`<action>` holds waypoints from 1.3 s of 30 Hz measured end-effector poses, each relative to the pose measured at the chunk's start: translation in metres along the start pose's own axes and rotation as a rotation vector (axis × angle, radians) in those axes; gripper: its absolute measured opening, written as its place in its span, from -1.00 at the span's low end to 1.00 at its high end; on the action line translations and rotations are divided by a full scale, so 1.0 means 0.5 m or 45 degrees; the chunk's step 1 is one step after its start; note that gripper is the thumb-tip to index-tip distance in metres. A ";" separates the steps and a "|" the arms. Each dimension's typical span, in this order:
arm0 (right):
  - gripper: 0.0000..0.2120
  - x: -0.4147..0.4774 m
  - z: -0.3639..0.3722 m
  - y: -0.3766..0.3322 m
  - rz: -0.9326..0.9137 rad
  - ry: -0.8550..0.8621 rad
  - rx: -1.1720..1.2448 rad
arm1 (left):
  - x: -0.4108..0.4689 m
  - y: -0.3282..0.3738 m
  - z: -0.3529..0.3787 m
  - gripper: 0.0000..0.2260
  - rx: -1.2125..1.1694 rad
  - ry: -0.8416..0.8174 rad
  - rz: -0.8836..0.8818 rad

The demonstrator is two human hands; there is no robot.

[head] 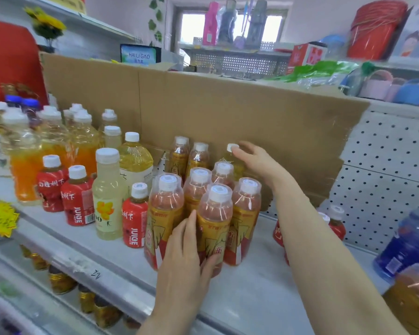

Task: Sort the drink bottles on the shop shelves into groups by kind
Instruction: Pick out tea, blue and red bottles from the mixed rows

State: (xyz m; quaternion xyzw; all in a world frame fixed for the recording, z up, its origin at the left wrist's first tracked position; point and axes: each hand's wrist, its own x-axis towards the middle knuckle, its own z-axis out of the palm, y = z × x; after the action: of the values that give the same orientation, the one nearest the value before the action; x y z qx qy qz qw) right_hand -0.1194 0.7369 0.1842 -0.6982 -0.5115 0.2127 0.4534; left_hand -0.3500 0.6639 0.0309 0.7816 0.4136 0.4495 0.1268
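- On the shelf, head view: tea bottles stand packed in a cluster against the cardboard, with red juice bottles just beside them on the left.
- Grip: the left hand holds the front bottle low, thumb round its base. The right hand pinches the cap of the rear bottle.
- Risk: held by the cap alone, the rear bottle may swing and topple its neighbours.
- Risk: the front bottle stands nearest the shelf edge, so a careless pull could tip it off.
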 end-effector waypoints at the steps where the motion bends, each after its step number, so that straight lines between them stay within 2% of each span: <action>1: -0.48 0.011 0.010 0.003 0.016 -0.076 0.024 | 0.001 0.000 0.000 -0.07 0.006 -0.001 -0.004; 3: -0.69 0.029 0.021 0.017 0.011 -0.099 0.100 | 0.001 -0.001 -0.001 -0.10 0.015 -0.006 -0.004; 5: -0.81 0.031 0.019 0.034 -0.051 0.053 0.158 | -0.002 -0.003 0.000 -0.12 0.024 -0.008 0.004; 8: -0.76 0.006 0.000 0.055 -0.145 0.363 0.096 | -0.003 -0.005 0.001 -0.12 -0.001 0.007 0.007; 13: -0.89 -0.094 -0.070 0.018 -0.355 0.725 0.055 | -0.005 -0.006 -0.001 -0.16 -0.115 -0.014 0.006; 16: -0.87 -0.163 -0.105 -0.020 -0.441 0.877 0.068 | -0.008 -0.005 -0.006 -0.19 -0.139 -0.036 0.026; 18: -0.87 -0.213 -0.117 -0.039 -0.458 0.941 0.104 | -0.017 0.002 -0.014 -0.23 -0.147 0.024 0.057; 21: -0.83 -0.294 -0.118 -0.050 -0.423 0.981 0.153 | -0.043 0.035 -0.031 -0.27 -0.249 0.132 0.251; 24: -0.82 -0.375 -0.088 -0.044 -0.358 0.946 0.127 | -0.058 0.090 -0.027 -0.26 -0.445 -0.084 0.376; 28: -0.76 -0.463 -0.018 -0.014 -0.232 0.876 0.171 | -0.071 0.156 -0.006 -0.07 -0.724 -0.507 0.200; 33: -0.81 -0.515 0.011 0.005 -0.139 0.962 0.309 | -0.089 0.175 0.016 -0.27 -0.811 -0.538 0.095; 36: -0.75 -0.530 -0.011 0.010 -0.060 0.908 0.174 | -0.079 0.179 0.022 -0.34 -0.864 -0.579 0.103; 37: -0.76 -0.542 -0.019 0.018 -0.092 0.966 0.057 | -0.076 0.176 0.023 -0.36 -0.884 -0.591 0.101; 39: -0.75 -0.573 -0.036 0.052 -0.191 1.318 -0.229 | -0.072 0.167 0.023 -0.35 -0.918 -0.614 0.085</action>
State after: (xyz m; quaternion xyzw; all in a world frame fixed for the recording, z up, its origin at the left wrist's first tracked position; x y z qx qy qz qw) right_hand -0.2028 0.4677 0.1233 -0.7095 -0.2854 -0.2376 0.5990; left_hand -0.3057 0.5863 0.0504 0.7830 0.1632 0.3734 0.4699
